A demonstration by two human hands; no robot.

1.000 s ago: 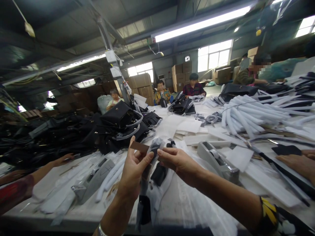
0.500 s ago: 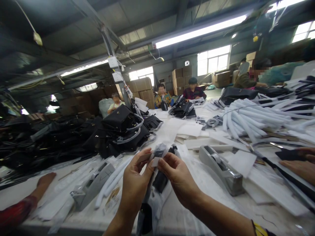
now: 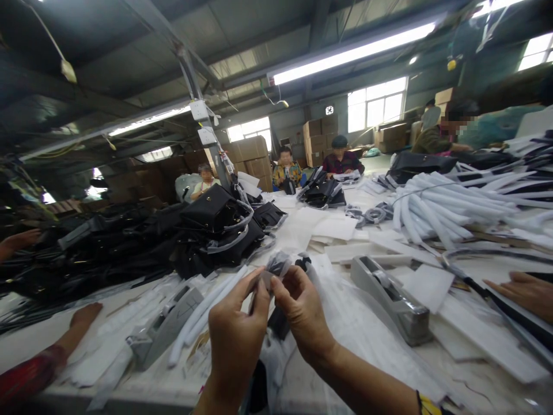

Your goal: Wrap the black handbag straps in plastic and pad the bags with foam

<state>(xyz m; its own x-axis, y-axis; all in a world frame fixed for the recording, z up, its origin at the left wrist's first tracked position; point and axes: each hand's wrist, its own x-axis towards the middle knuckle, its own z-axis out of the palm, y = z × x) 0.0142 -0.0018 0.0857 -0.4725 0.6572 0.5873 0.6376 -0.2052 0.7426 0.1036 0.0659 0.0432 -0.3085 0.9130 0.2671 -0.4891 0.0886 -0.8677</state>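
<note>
"What's the biggest thing here?"

"The white table (image 3: 162, 385), strewn with foam sheets and plastic."

"And after that?"

"The heap of black bags (image 3: 207, 210) on the left, then the bundle of white tubes (image 3: 436, 202) at the far right."

"Anything nearer?"

"Two grey tape dispensers, the right one (image 3: 391, 302) and the left one (image 3: 170, 323), with the person's hands between them."

"How are the fingers?"

"The left hand (image 3: 242, 323) is narrowed to a pinch, thumb against fingers, on something small. The right hand (image 3: 309, 317) has thumb and forefinger drawn in on a plastic-wrapped dark piece (image 3: 279, 263); I can't tell exactly which part they grip."

"Where is that piece?"

"At the fingertips of both hands, above the near side of the table."

"And the smallest?"

"The brownish tab (image 3: 266, 280) between the two thumbs, touching the wrapped piece."
</note>
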